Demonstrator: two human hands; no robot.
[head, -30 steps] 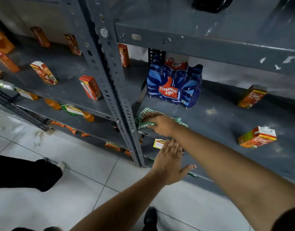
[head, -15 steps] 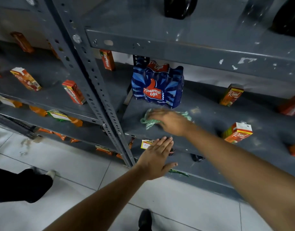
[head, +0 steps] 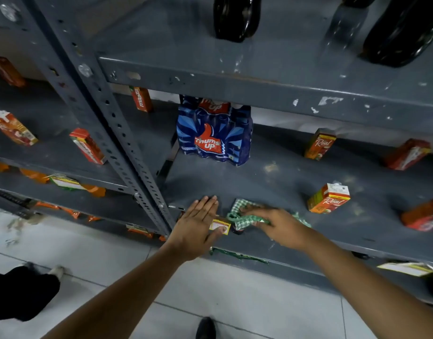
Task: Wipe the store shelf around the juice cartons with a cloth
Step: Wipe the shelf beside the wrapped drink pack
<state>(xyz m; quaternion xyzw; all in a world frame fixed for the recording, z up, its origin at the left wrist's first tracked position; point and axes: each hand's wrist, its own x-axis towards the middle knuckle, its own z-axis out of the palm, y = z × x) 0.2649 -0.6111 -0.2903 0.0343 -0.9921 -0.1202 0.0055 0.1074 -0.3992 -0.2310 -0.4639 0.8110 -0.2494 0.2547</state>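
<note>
My right hand (head: 281, 226) presses a green-and-white checked cloth (head: 242, 216) onto the grey shelf (head: 279, 187) near its front edge. My left hand (head: 198, 223) is flat with fingers spread, resting against the shelf's front lip just left of the cloth. Orange Real juice cartons stand on the same shelf: one (head: 329, 198) to the right of the cloth, one (head: 319, 144) further back, and two red ones (head: 407, 154) (head: 422, 215) at the far right.
A blue Thums Up shrink-wrapped pack (head: 214, 134) stands at the back left of the shelf. A perforated steel upright (head: 117, 143) divides it from the left bay, which holds more cartons (head: 88, 145). Dark bottles (head: 236, 18) sit on the shelf above. Someone's dark trouser leg (head: 22, 293) is at lower left.
My right hand has dragged the cloth from in front of the Thums Up pack toward the shelf's front edge. My left hand has risen to the shelf lip. The camera view shifted left.
</note>
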